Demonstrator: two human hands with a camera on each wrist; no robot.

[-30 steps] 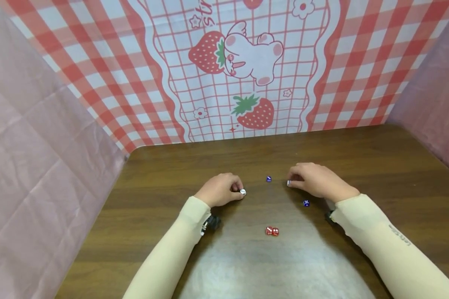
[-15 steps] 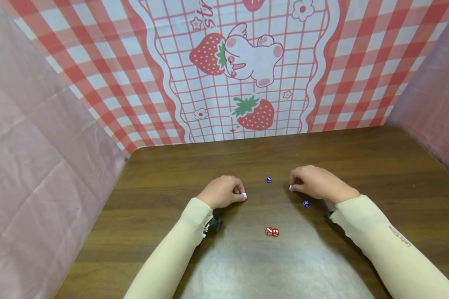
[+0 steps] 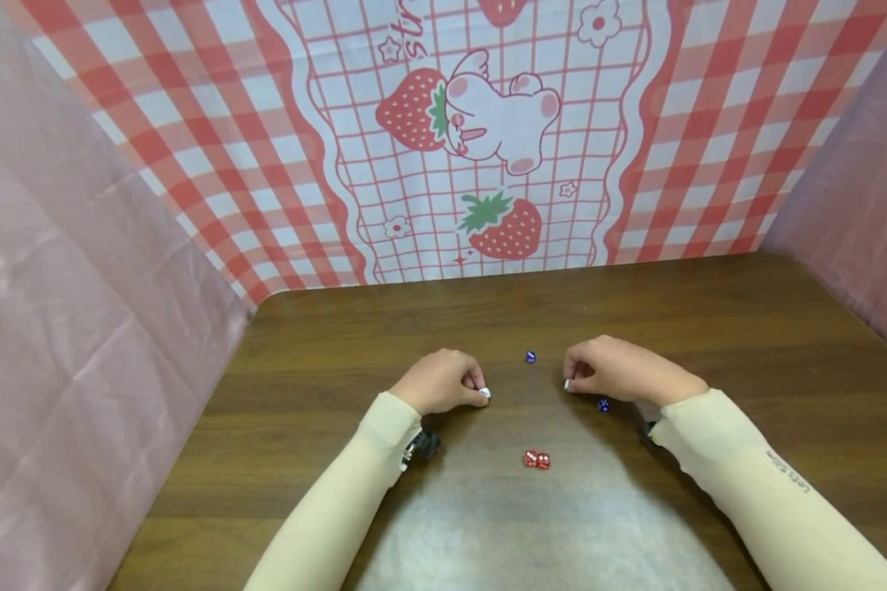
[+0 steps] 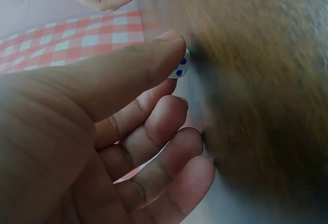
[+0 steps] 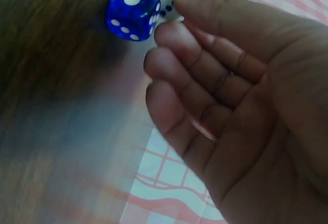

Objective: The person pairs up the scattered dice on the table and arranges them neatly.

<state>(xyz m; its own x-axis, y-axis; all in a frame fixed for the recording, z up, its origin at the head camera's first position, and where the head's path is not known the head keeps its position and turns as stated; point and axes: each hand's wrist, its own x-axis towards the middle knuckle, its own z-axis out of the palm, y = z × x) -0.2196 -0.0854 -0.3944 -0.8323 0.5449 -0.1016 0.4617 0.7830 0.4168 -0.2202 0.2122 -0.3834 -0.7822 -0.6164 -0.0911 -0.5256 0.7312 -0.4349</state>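
Observation:
Between thumb and forefinger my left hand (image 3: 443, 382) pinches a white die (image 3: 484, 393); blue pips show on it in the left wrist view. My right hand (image 3: 624, 369) pinches a second white die (image 3: 567, 384), partly covered by the fingertips in the right wrist view. Both hands are low over the wooden table. One blue die (image 3: 530, 357) lies between them, a little farther back. Another blue die (image 3: 603, 405) sits just below the right hand, large in the right wrist view. Two red dice (image 3: 537, 460) lie side by side nearer the front.
The brown wooden table (image 3: 325, 345) ends at a red-and-white checked cloth (image 3: 266, 164) hung behind it. Pink fabric (image 3: 81, 328) hangs at the left, and more pink cloth (image 3: 850, 180) at the right.
Both hands have come a little nearer the front with their white dice. The left has also shifted slightly right. The blue and red dice stay in place.

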